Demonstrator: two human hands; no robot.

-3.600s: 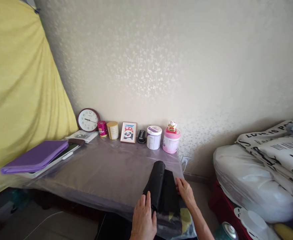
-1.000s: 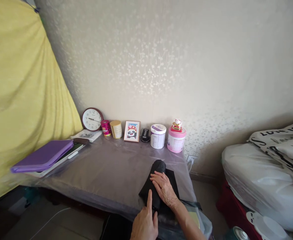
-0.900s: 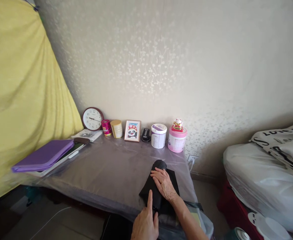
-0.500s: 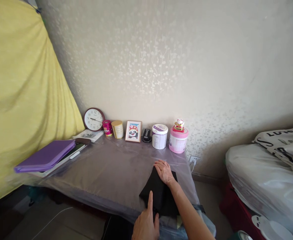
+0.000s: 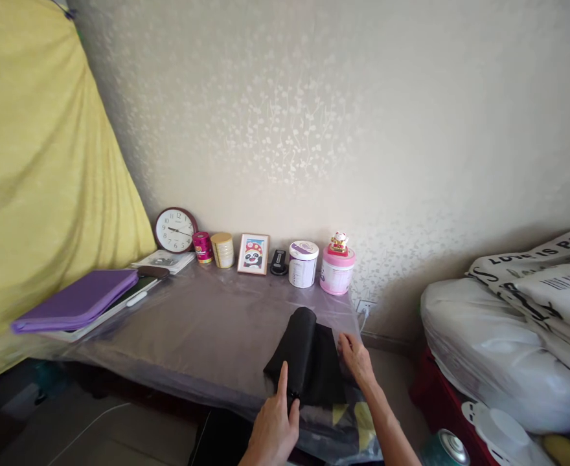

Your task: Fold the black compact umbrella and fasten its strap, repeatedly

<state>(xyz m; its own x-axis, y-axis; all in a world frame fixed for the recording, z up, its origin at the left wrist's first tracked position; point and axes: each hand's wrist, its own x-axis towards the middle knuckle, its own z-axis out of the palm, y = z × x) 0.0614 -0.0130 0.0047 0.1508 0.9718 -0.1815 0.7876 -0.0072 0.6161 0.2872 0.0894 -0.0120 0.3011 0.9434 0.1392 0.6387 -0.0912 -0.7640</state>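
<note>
A black item that looks like a folding umbrella (image 5: pixel 300 353) lies near the table's front right corner. Its cloth makes a rounded roll down the middle, with flat flaps spreading to both sides. My left hand (image 5: pixel 276 421) grips its near end, the index finger stretched along the cloth and the thumb at the right of a small shiny black part. The lower fingers of that hand are hidden. At the right flap's edge, my right hand (image 5: pixel 356 359) has its fingers curled together, seemingly pinching the cloth; the fingertips are partly hidden.
Plastic sheeting covers the table (image 5: pixel 207 323). Along the wall stand a clock (image 5: pixel 175 230), tins, a picture frame (image 5: pixel 253 254) and two tubs, one topped by a cat figurine (image 5: pixel 338 244). A purple folder (image 5: pixel 78 299) lies left. Right are a wrapped bundle (image 5: pixel 484 336) and a spray can (image 5: pixel 447 450).
My right hand has gone from lying flat on top of the black cloth to the right flap's edge, fingers now curled. The rounded roll is uncovered. My left hand keeps its hold.
</note>
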